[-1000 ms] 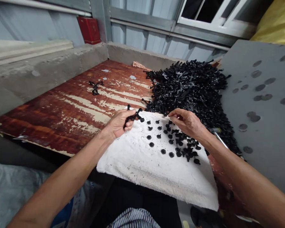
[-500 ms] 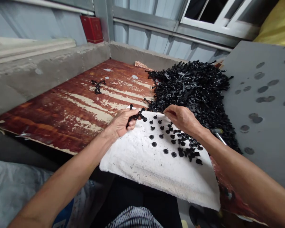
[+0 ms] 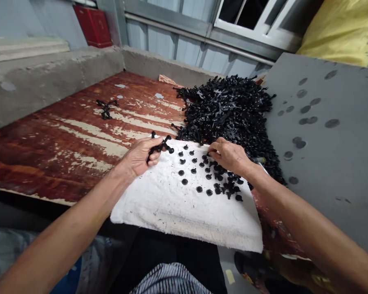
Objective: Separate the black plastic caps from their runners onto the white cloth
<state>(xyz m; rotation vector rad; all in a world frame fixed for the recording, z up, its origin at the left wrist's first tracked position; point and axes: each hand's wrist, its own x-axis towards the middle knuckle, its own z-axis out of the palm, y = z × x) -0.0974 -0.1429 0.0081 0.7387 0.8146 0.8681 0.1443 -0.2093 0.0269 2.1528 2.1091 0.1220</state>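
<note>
My left hand point(image 3: 140, 156) is closed on a black plastic sprue with round ends point(image 3: 159, 147), held over the far left corner of a white foam pad point(image 3: 184, 212). My right hand point(image 3: 228, 155) rests knuckles-up on the pad's far edge, fingers curled down among several small black round caps point(image 3: 202, 177) scattered on the pad. What its fingertips pinch is hidden. A big heap of black plastic sprues point(image 3: 227, 114) lies just beyond both hands.
The pad sits on a worn red-brown board point(image 3: 64, 139) with a lone black sprue point(image 3: 106, 108) at the far left. A grey sheet with round marks point(image 3: 325, 134) rises on the right, a yellow sack point(image 3: 346, 32) behind it. A red box point(image 3: 93, 24) stands by the wall.
My right hand has slid left and down onto the pad among the caps. The left hand keeps the sprue. The view has shifted right.
</note>
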